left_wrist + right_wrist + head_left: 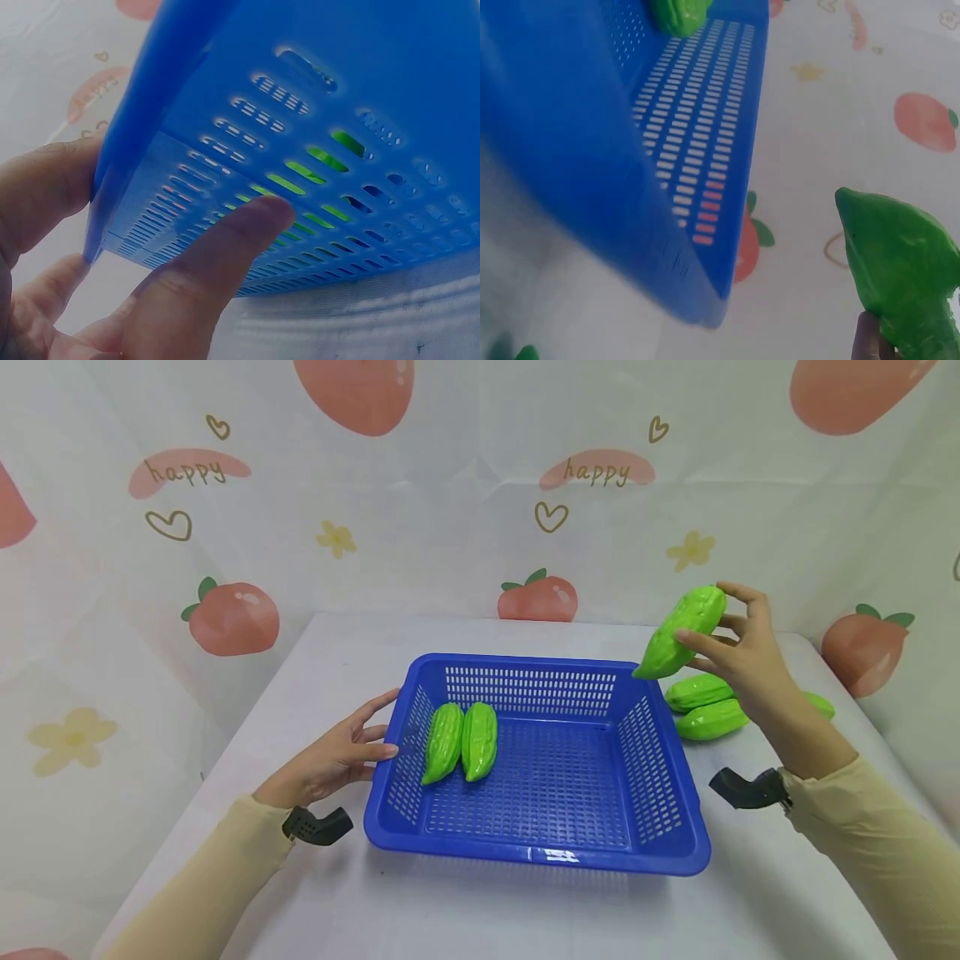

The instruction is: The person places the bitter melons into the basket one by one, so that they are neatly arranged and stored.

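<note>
A blue plastic basket (pixel 528 858) with slotted walls holds two bright green bitter melons (pixel 444 743) lying side by side at its left end. My left hand (pixel 341 756) touches the basket's left side. In the left wrist view its thumb (pixel 225 259) rests against the slotted outer wall. Above the basket's far right corner my right hand (pixel 738 647) holds another bitter melon (pixel 684 631) between thumb and fingers, pointed end down to the left. The right wrist view also catches that held melon (pixel 904 274) beside the basket wall (pixel 697 127).
More bitter melons (pixel 712 720) lie on the white table (pixel 480 914) to the right of the basket, partly hidden behind my right arm. A white cloth backdrop (pixel 450 527) with fruit and flower prints hangs behind the table.
</note>
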A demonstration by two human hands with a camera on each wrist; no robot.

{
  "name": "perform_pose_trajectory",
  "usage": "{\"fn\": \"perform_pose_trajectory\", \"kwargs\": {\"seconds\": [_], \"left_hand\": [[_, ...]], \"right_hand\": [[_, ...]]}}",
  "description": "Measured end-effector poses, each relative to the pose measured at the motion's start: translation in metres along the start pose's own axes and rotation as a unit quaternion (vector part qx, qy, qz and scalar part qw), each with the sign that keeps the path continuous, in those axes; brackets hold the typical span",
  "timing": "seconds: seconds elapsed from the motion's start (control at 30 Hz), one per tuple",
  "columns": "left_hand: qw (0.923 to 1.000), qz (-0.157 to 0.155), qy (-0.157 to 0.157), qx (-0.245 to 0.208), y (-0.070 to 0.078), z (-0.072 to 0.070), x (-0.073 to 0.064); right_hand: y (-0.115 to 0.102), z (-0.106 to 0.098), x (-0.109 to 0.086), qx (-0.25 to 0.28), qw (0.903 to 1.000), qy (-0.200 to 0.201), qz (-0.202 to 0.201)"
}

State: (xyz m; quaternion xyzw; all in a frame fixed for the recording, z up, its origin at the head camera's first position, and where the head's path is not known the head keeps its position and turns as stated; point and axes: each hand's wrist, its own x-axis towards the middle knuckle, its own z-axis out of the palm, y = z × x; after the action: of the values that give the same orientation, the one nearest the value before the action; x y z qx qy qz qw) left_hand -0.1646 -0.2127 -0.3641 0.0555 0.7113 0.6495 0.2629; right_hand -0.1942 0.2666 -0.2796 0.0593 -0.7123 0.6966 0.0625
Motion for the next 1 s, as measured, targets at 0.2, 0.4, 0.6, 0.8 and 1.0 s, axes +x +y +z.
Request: {"fn": "perform_pose_trajectory", "kwargs": {"seconds": [0.2, 0.4, 0.6, 0.8, 1.0], "left_hand": [[1.0, 0.001, -0.001, -0.001, 0.0, 0.0, 0.0], [1.0, 0.003, 0.001, -0.001, -0.001, 0.0, 0.0], [1.0, 0.003, 0.0, -0.002, 0.0, 0.001, 0.0], [0.9999, 0.005, -0.006, -0.007, 0.001, 0.0, 0.0], [0.9998, 0.005, -0.013, -0.017, 0.002, -0.001, 0.0]], "right_hand": [[-0.003, 0.024, 0.005, -0.04, 0.9986, -0.033, 0.005], [-0.005, 0.05, 0.011, -0.129, 0.989, -0.07, 0.021], [-0.003, 0.074, 0.014, -0.154, 0.9811, -0.109, 0.04], [0.007, 0.095, 0.016, -0.149, 0.9771, -0.141, 0.055], [0.021, 0.111, 0.014, -0.159, 0.971, -0.163, 0.074]]}}
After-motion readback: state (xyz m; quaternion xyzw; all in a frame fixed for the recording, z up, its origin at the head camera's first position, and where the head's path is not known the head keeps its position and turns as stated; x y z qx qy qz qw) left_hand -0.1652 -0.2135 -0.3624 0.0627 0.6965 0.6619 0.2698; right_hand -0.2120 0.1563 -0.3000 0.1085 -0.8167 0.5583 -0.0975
